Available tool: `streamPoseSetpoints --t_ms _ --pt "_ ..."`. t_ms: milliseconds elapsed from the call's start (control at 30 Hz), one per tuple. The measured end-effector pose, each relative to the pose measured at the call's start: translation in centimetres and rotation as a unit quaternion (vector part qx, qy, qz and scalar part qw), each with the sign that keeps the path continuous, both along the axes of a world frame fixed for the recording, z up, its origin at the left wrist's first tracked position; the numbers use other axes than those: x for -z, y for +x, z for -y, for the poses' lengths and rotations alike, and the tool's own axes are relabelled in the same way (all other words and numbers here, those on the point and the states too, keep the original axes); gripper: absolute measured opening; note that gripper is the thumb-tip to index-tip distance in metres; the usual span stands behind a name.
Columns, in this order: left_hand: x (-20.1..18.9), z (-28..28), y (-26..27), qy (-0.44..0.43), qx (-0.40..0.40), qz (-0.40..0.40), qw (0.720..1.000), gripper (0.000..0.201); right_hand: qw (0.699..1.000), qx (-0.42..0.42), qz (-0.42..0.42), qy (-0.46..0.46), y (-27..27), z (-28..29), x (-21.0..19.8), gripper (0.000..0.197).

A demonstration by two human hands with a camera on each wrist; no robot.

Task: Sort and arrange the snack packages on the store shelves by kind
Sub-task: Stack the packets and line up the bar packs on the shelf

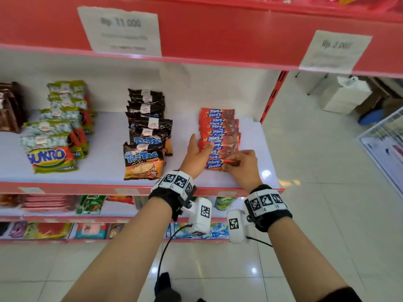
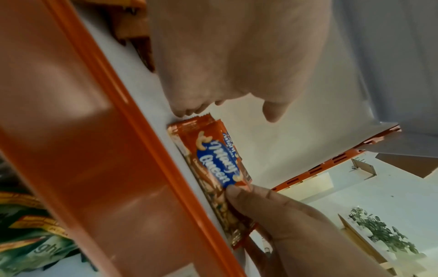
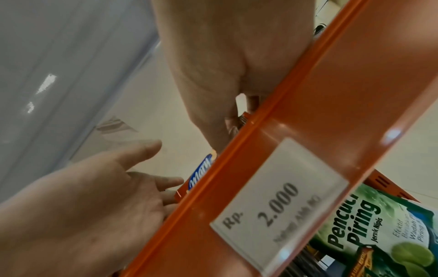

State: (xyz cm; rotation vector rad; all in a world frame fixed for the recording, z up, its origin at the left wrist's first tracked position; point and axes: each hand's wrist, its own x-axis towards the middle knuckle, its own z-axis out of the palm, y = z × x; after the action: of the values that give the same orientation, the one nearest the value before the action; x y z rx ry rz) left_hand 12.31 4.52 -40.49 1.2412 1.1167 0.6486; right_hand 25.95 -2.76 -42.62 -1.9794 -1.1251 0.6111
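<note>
A row of orange Mary Queen packages [image 1: 219, 136] lies overlapped on the right part of the white shelf [image 1: 104, 164]. My left hand [image 1: 201, 141] is held with straight fingers against the row's left side, thumb raised. My right hand [image 1: 227, 164] pinches the frontmost Mary Queen package [image 1: 214, 164] at its right half, near the shelf's front edge. The left wrist view shows that package [image 2: 213, 163] lying along the shelf lip with the right thumb [image 2: 234, 193] pressed on it. In the right wrist view the left hand [image 3: 94, 196] lies flat beside the package [image 3: 201, 172].
Black Tic Tac bags [image 1: 146, 136] form a row left of my hands, and green Sukro bags [image 1: 54, 131] lie further left. A red upright post [image 1: 272, 99] ends the shelf on the right. The red upper shelf edge [image 1: 218, 33] with price tags hangs overhead. Lower shelves hold other goods.
</note>
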Motion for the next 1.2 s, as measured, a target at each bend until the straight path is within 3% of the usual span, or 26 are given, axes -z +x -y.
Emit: streamPoseSetpoints --t_ms 100,233,400,467,667,800,967,1200 --pt "0.1 0.3 0.9 0.001 0.003 0.046 0.999 0.063 0.999 -0.005 -0.032 0.043 -0.1 -0.3 0.3 0.029" --pt "0.4 0.3 1.4 0.027 0.005 0.065 0.997 0.044 0.99 -0.066 -0.086 0.087 0.4 -0.5 0.3 0.062" --pt "0.3 -0.5 1.1 0.032 0.017 0.084 0.996 0.042 0.976 -0.123 -0.173 0.044 1.3 -1.5 -0.8 0.097" --pt "0.1 -0.6 0.9 0.027 0.026 0.089 0.995 0.043 0.977 -0.129 -0.166 0.02 1.5 -2.1 -1.3 0.104" --pt "0.3 -0.7 0.9 0.05 0.046 0.068 0.995 0.046 0.972 -0.154 -0.178 0.009 1.0 -2.9 -2.3 0.103" --pt "0.4 -1.6 1.1 0.003 0.036 0.047 0.998 0.066 0.974 -0.138 -0.177 0.012 1.1 -2.9 -1.9 0.1" --pt "-0.1 -1.9 1.2 0.013 0.049 0.032 0.998 0.051 0.984 -0.12 -0.128 -0.019 1.3 -3.4 -1.4 0.107" --pt "-0.7 -1.2 -0.2 0.081 0.051 -0.025 0.995 0.038 0.993 -0.1 -0.064 -0.02 1.1 -2.7 -1.2 0.098"
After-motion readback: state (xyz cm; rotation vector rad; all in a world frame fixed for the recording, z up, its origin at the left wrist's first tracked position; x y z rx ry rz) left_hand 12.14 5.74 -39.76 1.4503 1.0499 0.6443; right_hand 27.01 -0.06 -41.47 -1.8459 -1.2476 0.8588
